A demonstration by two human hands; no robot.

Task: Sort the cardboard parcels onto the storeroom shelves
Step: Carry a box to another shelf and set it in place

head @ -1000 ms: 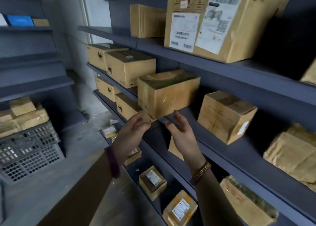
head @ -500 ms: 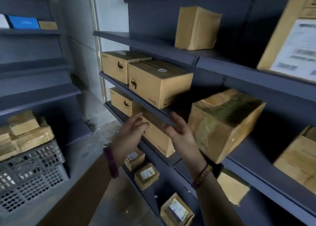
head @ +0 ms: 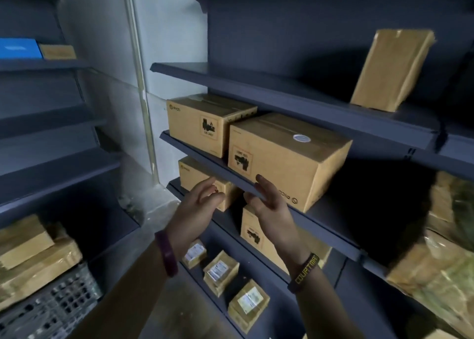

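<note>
Left hand [head: 197,205]: raised in front of the shelves, fingers loosely bent, thumb near the fingertips, nothing in it; purple band on the wrist.
Right hand [head: 269,202]: raised beside the left, fingers straight and together, tips at the front edge of the middle shelf [head: 205,163]; nothing gripped; whether touching the edge, cannot tell. Dark wristband with yellow letters.
Large box [head: 284,159]: on the middle shelf, just above the right hand, round white sticker on top, black mark on its front.
Second box [head: 202,123]: same shelf, to the left, just beside the large one.
Lower boxes [head: 197,177]: one behind the left hand, another below the right wrist, both on the shelf beneath.
Small parcels [head: 220,272]: three with white labels, in a row on the lowest shelf seen.
Tall parcel [head: 389,69]: on the upper shelf, leaning back.
Wrapped parcels [head: 441,267]: far right, blurred.
Crate [head: 48,310]: grey, bottom left, with taped parcels stacked on it.
</note>
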